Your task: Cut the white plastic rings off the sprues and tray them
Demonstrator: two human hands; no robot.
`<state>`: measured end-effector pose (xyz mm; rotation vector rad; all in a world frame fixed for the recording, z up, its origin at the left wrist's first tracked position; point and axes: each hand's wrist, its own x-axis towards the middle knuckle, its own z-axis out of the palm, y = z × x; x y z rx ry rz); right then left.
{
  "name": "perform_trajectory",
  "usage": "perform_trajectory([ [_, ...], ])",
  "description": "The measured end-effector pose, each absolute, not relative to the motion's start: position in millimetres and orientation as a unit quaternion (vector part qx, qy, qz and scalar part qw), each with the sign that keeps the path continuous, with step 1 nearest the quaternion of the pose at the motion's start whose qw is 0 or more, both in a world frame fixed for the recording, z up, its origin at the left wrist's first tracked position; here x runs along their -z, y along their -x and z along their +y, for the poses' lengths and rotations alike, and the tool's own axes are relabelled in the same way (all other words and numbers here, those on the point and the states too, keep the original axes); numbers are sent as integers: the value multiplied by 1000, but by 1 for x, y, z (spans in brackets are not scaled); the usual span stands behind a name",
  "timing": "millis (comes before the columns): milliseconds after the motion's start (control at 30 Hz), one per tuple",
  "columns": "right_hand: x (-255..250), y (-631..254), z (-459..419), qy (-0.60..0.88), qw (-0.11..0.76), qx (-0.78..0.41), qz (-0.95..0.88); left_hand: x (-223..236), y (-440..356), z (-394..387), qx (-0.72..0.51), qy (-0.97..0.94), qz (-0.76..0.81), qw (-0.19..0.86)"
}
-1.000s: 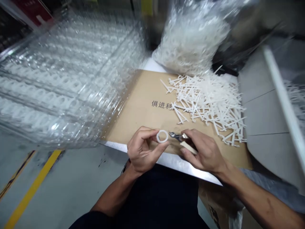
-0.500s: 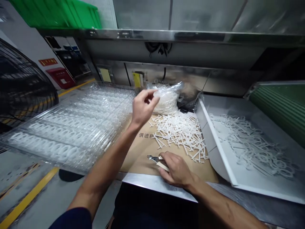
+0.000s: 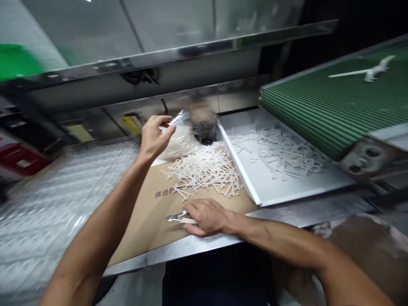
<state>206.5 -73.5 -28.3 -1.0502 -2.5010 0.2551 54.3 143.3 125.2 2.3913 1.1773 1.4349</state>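
My left hand (image 3: 156, 134) is raised at the mouth of a clear plastic bag (image 3: 183, 136) filled with whitish parts. Its fingers curl toward the thumb, with a small gap between the tips and nothing visible in them. My right hand (image 3: 207, 216) rests near the table's front edge, wrapped round pale-handled nippers (image 3: 174, 217) whose metal jaws point left. Between the hands and the bag, thin white plastic sticks (image 3: 207, 170) lie in a loose pile on brown cardboard (image 3: 140, 225) printed with dark characters.
A white tray (image 3: 267, 191) on the right holds white ring-ended parts (image 3: 283, 153). Above it runs a green conveyor belt (image 3: 318, 102), carrying a branched white piece (image 3: 372, 72). Blurred clear plastic trays (image 3: 73, 199) fill the left side. A metal ledge (image 3: 159, 57) crosses behind the bag.
My view has swung right and tilted, bringing the belt and its white piece into sight. The left hand stays by the bag; the right hand keeps the nippers at the front edge.
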Motion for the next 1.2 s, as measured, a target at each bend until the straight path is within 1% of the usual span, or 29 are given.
perform_trajectory([
  [67,26,-207,-72,384,198,-94,-897,-124,-79,129,-436,-834,329,73],
  [200,21,-210,-70,392,187,-89,-896,-121,-144,94,-307,-923,213,86],
  [300,18,-214,-69,391,185,-85,-898,-118,-197,75,-185,-963,176,87],
  [367,16,-217,-67,390,183,-85,-898,-114,-231,71,-84,-980,164,73],
  [433,15,-219,-65,392,181,-84,-898,-108,-264,73,-8,-986,154,63],
  [500,15,-220,-62,393,184,-79,-897,-99,-293,77,30,-987,146,57],
  [600,17,-222,-60,392,196,-65,-897,-84,-328,85,52,-986,147,50],
  [733,17,-225,-57,391,204,-56,-896,-74,-346,91,45,-986,149,53],
  [833,15,-228,-57,394,210,-53,-893,-82,-344,94,-6,-987,150,59],
  [1067,9,-230,-59,400,202,-48,-893,-116,-312,92,-220,-957,186,36],
  [1200,9,-232,-56,421,188,-50,-886,-135,-269,80,-363,-912,180,62],
])
